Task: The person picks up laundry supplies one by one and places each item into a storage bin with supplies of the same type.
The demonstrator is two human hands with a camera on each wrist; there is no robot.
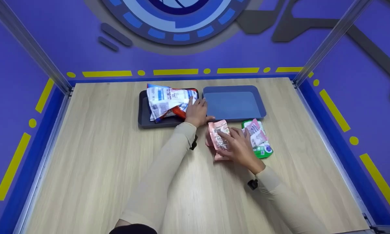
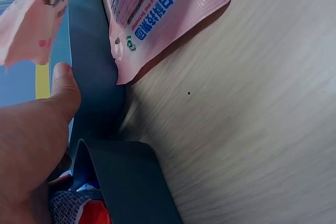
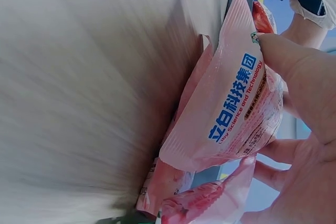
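My right hand (image 1: 240, 148) holds a pink pouch (image 1: 219, 135) with printed text, thumb on one side in the right wrist view and fingers on the other. Beneath it, a second pink pouch (image 1: 221, 157) lies on the table. My left hand (image 1: 197, 113) reaches over the right end of the dark tray (image 1: 145, 122), its thumb (image 2: 64, 85) stretched out toward the blue-grey tray. Beside its fingers, a white and blue snack bag (image 1: 165, 99) lies over a red one (image 1: 179, 112) in the dark tray.
The blue-grey tray (image 1: 234, 105) stands right of the dark one. In front of its right end lies a green packet (image 1: 263, 152) with a small pink and white packet (image 1: 257, 135) on top. Purple panels (image 1: 117, 60) wall the table at the back and sides.
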